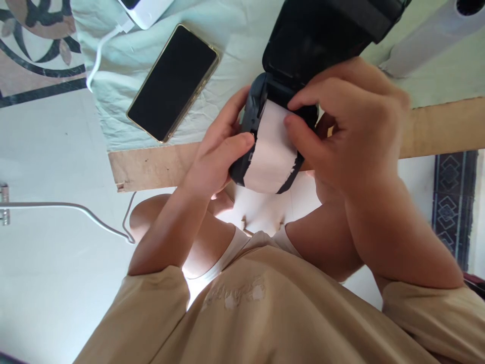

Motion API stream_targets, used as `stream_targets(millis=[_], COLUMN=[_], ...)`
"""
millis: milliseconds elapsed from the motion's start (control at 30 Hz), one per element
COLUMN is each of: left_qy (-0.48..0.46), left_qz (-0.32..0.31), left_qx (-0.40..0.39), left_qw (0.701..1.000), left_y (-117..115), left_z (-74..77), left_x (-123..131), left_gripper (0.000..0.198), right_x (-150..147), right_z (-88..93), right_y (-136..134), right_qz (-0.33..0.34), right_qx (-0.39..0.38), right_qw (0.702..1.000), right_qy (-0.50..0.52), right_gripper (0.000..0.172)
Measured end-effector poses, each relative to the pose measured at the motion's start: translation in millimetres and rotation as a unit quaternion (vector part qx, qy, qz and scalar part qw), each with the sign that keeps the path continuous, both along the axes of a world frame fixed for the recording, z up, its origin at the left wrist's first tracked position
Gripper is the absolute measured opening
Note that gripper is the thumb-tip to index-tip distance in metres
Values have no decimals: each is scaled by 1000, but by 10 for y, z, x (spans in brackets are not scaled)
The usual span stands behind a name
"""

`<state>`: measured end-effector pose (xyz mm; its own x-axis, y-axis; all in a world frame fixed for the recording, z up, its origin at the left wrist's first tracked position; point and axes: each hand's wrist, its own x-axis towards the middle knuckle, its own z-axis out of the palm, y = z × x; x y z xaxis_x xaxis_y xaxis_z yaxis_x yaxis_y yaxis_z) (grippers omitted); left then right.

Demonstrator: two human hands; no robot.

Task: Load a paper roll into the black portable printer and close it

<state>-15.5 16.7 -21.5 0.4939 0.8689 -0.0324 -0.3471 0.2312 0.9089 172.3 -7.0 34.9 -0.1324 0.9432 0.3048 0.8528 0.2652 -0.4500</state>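
Observation:
A black handheld device that looks like a receipt printer [248, 119] is held above the table's front edge. A strip of white paper [271, 151] lies over its front, with a ragged torn end. My left hand [217, 146] is closed around the device's left side, its thumb on the edge beside the paper. The thumb and index finger of my right hand [348, 121] are bent together at the right edge of the paper, and the other fingers are partly hidden. Behind the paper, a large black flap or body section [314, 40] extends up and away.
On the green cloth [235, 40] lies a black-screened phone [174, 83]. A white device with a cable [147, 10] sits at the back left, and a white cylinder [428, 40] at the right. The table has a wooden edge [155, 164]. A grey cable [76, 208] runs at left.

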Motion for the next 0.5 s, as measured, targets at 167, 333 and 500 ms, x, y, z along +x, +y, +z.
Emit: stream_targets(millis=[167, 333, 500], left_qy=[41, 67, 21], left_qz=[7, 6, -24], left_qx=[35, 30, 22], left_qw=[998, 997, 999], left_y=[-56, -96, -80], left_z=[9, 44, 125], left_x=[26, 51, 58], left_gripper=[59, 59, 63], right_x=[-10, 20, 73], right_z=[76, 100, 133], right_y=[-47, -42, -87], right_qz=[-5, 9, 27], right_qx=[-88, -169, -164], right_qw=[994, 983, 980], right_qy=[-70, -78, 105], right_gripper=[18, 26, 27])
